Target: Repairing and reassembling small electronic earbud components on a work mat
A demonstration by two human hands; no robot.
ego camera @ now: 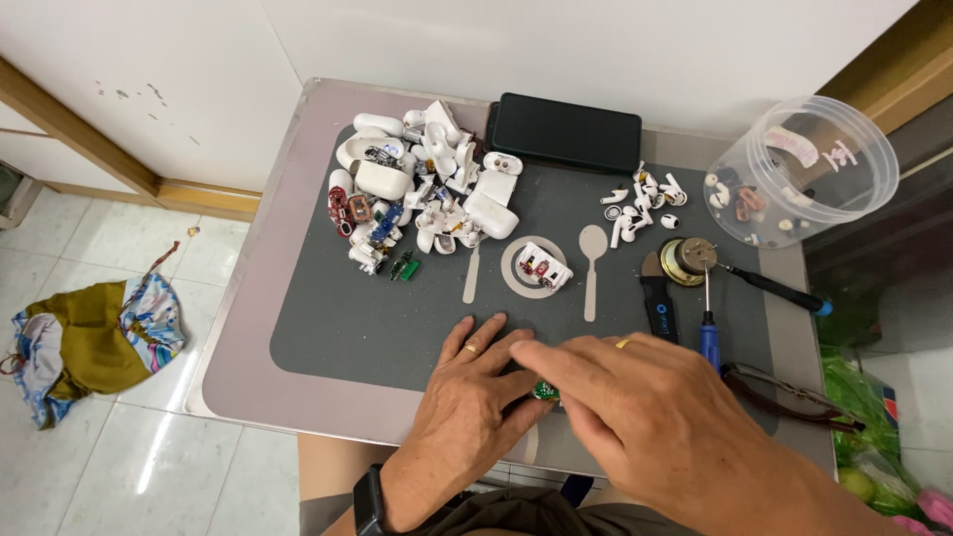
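Observation:
My left hand [465, 397] rests on the near edge of the grey mat [328, 318], fingers curled, a ring on one finger and a dark watch at the wrist. My right hand [625, 402] lies across it from the right. Between the fingertips of both hands sits a small green circuit board [543, 391], mostly hidden. A white earbud case part [544, 268] with red inner pieces lies on the mat's printed plate, just beyond my hands.
A heap of white earbud cases and small boards [417, 194] fills the mat's far left. A black phone [566, 132] lies at the back. Loose earbuds [643, 203], a clear plastic tub [804, 169], a round speaker [687, 260], screwdrivers [707, 318] and pliers [794, 397] sit right.

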